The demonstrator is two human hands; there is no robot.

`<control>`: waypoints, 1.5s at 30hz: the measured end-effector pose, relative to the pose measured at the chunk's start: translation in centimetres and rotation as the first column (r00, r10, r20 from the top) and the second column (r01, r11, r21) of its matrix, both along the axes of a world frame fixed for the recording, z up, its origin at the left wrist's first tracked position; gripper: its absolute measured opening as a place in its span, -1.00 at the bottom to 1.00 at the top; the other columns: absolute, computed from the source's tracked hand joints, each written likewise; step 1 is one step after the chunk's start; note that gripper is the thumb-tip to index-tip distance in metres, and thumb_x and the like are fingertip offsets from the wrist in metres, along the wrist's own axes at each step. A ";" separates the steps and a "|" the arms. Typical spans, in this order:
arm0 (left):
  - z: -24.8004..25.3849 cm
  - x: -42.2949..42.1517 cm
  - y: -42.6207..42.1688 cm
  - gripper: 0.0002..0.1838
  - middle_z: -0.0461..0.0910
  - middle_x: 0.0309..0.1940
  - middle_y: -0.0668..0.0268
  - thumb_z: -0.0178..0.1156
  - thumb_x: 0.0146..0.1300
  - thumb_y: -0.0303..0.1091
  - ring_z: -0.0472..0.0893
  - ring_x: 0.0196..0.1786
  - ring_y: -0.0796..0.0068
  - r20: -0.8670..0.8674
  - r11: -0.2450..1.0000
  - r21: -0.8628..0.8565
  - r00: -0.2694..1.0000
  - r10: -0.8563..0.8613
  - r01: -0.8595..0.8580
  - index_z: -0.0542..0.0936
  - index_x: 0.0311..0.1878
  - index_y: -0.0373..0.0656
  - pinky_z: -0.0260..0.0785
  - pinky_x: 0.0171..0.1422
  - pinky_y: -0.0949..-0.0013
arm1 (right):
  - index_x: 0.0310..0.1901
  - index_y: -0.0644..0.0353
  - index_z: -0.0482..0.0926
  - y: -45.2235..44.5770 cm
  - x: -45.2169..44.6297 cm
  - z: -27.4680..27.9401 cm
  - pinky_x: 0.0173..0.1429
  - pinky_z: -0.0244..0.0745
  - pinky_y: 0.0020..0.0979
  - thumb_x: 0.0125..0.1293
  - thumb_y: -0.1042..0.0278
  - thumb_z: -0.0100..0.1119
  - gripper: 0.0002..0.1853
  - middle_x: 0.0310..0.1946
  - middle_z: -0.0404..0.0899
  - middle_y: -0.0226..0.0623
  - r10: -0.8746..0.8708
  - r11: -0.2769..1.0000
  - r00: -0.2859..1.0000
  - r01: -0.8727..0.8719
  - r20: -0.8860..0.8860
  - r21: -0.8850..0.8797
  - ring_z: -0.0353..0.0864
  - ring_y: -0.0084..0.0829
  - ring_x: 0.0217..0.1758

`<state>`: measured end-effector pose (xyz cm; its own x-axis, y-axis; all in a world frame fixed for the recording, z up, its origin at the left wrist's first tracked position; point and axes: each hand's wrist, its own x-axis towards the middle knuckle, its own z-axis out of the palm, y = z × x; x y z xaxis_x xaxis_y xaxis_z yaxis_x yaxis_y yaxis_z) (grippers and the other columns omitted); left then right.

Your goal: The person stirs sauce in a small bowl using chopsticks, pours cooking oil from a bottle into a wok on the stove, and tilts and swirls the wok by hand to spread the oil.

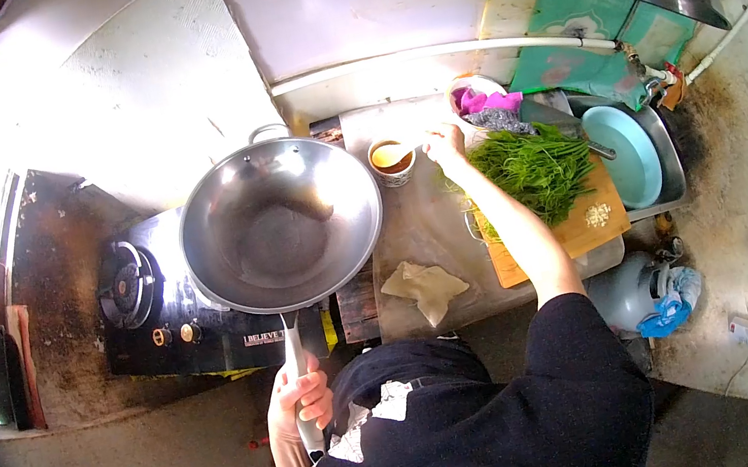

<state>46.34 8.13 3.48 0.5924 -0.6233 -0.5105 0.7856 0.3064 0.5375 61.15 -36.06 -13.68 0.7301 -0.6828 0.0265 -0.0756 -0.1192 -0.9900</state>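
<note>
My left hand is wrapped round the long handle of a large steel wok, which sits over the right side of the stove. A brownish patch shows on the wok's inner wall. My right hand is closed on the pale handle of a spoon. The spoon's bowl, yellowish in colour, is at the mouth of a small cup with brown contents. How deep the spoon sits there I cannot tell. To the right of my right hand, green leafy stalks lie on a wooden cutting board.
Chopped white pieces lie on the board's corner. Behind it stands a tub with pink cloth. A blue basin sits in the sink at right. A crumpled cloth lies on the counter. A gas burner is left of the wok.
</note>
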 end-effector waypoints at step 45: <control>-2.8 -0.7 2.3 -0.86 0.15 -0.73 0.51 0.08 0.15 -0.50 0.18 -0.80 0.72 0.039 0.978 -0.203 0.998 -0.040 0.047 0.33 -0.27 -0.14 0.11 -0.78 0.53 | -0.26 0.20 0.57 13.8 -4.2 14.4 -0.47 0.39 -0.39 0.06 0.43 0.14 -0.82 -0.42 0.57 -0.22 0.517 0.334 0.856 -0.178 0.022 -0.926 0.54 -0.29 -0.53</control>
<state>45.63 10.48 0.70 0.5773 -0.7378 -0.3498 0.7827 0.3781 0.4943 56.91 -22.28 0.69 0.7336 0.1703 0.6580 0.4372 -0.8594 -0.2650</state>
